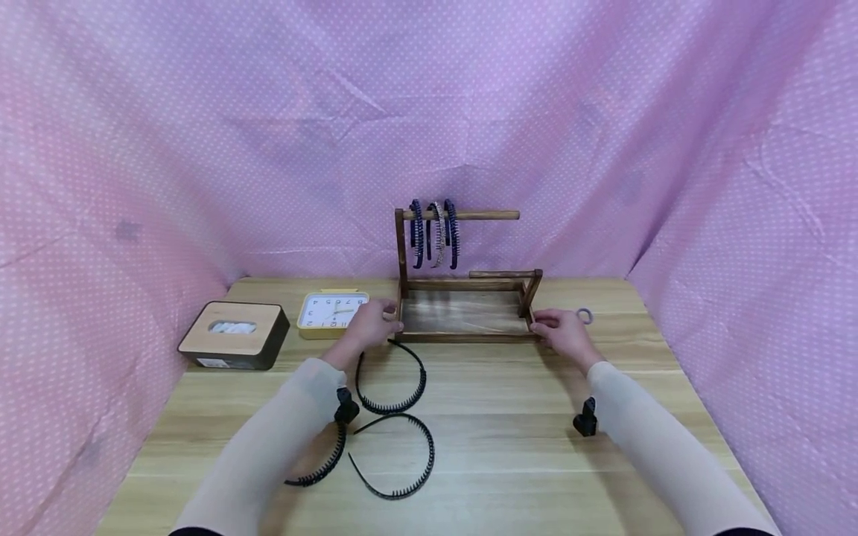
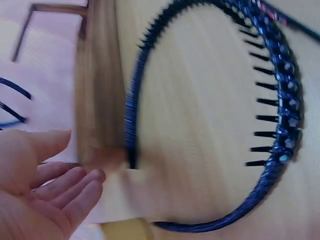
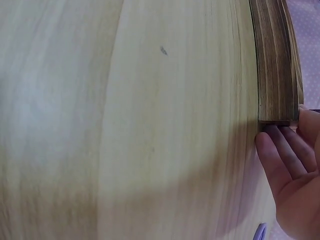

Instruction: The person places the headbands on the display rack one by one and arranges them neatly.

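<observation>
A brown wooden rack [image 1: 467, 339] with a tray base and two bars stands at the back of the table. Three headbands hang on its upper bar, among them a light beaded headband [image 1: 439, 234]. My right hand [image 1: 564, 335] grips the rack's right end between thumb and fingers. At the left end is my left hand [image 1: 367, 325], its fingers loosely bent and apart from the thumb in the left wrist view. Beside it lies a dark toothed headband [image 2: 287, 100]. Nearer the front are another black headband [image 1: 429, 461] and one partly hidden by my left forearm [image 1: 333, 463].
A yellow-framed clock [image 1: 328, 309] lies left of the rack, partly covered by my left hand. Further left stands a tissue box [image 1: 231, 335] with a wooden top. A small purplish ring [image 1: 590, 316] lies beyond my right hand. Pink dotted cloth [image 1: 322, 149] surrounds the table.
</observation>
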Tool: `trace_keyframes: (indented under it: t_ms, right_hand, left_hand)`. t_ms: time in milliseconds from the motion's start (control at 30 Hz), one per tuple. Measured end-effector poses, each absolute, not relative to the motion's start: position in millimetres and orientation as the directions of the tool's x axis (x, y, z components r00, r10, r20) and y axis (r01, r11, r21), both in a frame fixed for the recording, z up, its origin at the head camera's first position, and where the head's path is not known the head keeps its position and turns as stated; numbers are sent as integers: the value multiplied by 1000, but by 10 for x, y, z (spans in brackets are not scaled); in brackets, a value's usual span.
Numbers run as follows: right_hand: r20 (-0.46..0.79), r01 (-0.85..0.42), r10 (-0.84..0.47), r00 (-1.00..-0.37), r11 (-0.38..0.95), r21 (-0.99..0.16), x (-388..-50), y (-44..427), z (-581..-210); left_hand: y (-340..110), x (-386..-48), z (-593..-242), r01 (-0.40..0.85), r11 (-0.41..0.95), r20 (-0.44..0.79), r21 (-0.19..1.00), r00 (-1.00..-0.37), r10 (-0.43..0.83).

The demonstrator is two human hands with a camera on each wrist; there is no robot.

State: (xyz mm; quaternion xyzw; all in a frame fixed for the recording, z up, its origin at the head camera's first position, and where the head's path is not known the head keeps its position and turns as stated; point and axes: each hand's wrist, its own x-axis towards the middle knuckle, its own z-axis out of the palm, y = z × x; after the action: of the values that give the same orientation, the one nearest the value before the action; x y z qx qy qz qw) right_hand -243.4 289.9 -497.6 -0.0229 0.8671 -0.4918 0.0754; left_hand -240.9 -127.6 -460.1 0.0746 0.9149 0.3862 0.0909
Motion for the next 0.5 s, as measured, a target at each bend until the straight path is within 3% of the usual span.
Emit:
trace_keyframes:
  t_ms: [267,500]
  right_hand:
    - [-115,44,-112,-987,502,-864,-2423,2885,-4977]
    - [-128,58,-108,-986,496,-866,-2410,2886,-4970]
  left_hand:
    - [-1510,-1962,-4182,201,640,53,742,-969,243]
    - [-1904,-1340,-4201,193,609,27,770,-962,271]
